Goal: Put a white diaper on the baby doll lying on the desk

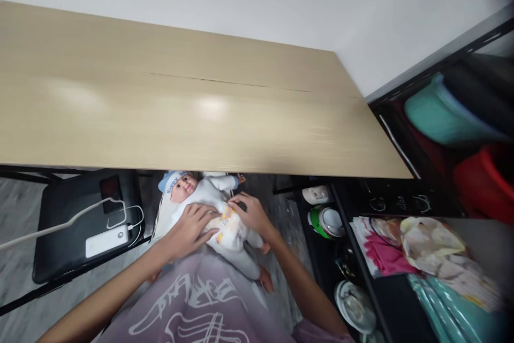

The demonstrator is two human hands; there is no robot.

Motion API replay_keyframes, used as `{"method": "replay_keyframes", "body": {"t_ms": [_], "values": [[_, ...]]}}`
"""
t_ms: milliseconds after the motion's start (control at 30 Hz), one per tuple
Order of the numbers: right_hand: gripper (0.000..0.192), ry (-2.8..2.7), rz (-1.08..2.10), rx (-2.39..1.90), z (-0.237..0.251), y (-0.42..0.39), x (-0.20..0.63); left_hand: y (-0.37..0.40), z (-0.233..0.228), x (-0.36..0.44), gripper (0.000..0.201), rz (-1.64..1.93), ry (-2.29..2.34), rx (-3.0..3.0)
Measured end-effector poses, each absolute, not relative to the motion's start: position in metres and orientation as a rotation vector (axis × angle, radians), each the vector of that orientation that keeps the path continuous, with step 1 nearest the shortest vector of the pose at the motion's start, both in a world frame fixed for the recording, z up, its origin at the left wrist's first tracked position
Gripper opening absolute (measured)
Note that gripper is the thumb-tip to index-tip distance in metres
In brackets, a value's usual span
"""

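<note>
A baby doll (187, 187) in a white outfit and a blue-and-white cap lies on its back across my lap, head toward the table edge. Around its hips is a white diaper (235, 235) with a yellow-orange print on the front. My left hand (196, 225) rests over the near side of the diaper and the doll's belly, fingers stretched out and thumb apart. On the other side, my right hand (249, 212) has its fingertips pinched at the diaper's upper edge. The doll's legs hang toward the lower right.
A wooden table (201, 134) spans the space ahead. At left, a black stool (60, 225) holds a white power bank (106, 241) with a cable and a dark phone (111, 193). Shelves at right hold containers (329, 221), pink cloth (387, 254), plastic bags and a red tub (482, 182).
</note>
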State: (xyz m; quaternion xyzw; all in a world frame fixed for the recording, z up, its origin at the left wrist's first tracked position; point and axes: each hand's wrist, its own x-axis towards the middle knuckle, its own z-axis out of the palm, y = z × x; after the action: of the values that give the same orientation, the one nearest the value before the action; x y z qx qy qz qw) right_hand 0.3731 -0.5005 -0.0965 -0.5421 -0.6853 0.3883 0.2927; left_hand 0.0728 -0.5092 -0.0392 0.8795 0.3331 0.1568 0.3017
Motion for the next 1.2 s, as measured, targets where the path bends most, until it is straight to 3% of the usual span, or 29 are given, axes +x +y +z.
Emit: {"method": "replay_keyframes", "body": {"t_ms": [267,567,667,767,900,967,1033,1100,1200], "values": [[0.022,-1.661,0.795,-1.511,-0.121,-0.468,0.386,-0.486,-0.047,0.089,0.025,0.382,0.815,2.325],[0.023,-2.315,0.761,-1.060,-0.056,-0.505,0.344,-0.510,-0.002,0.072,0.021,0.266,0.798,2.188],[0.034,-2.449,0.724,-1.121,-0.042,-0.519,0.357,-0.520,0.009,0.048,0.014,0.139,0.694,2.118],[0.045,-2.376,0.943,-1.366,-0.029,-0.543,0.387,-0.521,0.003,0.040,0.011,0.093,0.594,2.086],[0.048,-2.145,1.237,-1.758,-0.031,-0.574,0.413,-0.498,-0.017,0.089,0.022,0.154,0.621,2.262],[0.040,-2.122,1.180,-1.861,-0.041,-0.584,0.409,-0.482,-0.030,0.134,0.023,0.148,0.637,2.410],[0.035,-2.130,1.062,-1.944,-0.051,-0.591,0.398,-0.468,-0.044,0.178,0.039,0.035,0.638,2.506],[0.038,-2.115,0.988,-2.014,-0.060,-0.598,0.388,-0.460,-0.058,0.209,0.046,-0.110,0.662,2.504],[0.047,-1.997,1.043,-2.027,-0.076,-0.610,0.386,-0.459,-0.073,0.222,0.039,-0.186,0.697,2.476]]}}
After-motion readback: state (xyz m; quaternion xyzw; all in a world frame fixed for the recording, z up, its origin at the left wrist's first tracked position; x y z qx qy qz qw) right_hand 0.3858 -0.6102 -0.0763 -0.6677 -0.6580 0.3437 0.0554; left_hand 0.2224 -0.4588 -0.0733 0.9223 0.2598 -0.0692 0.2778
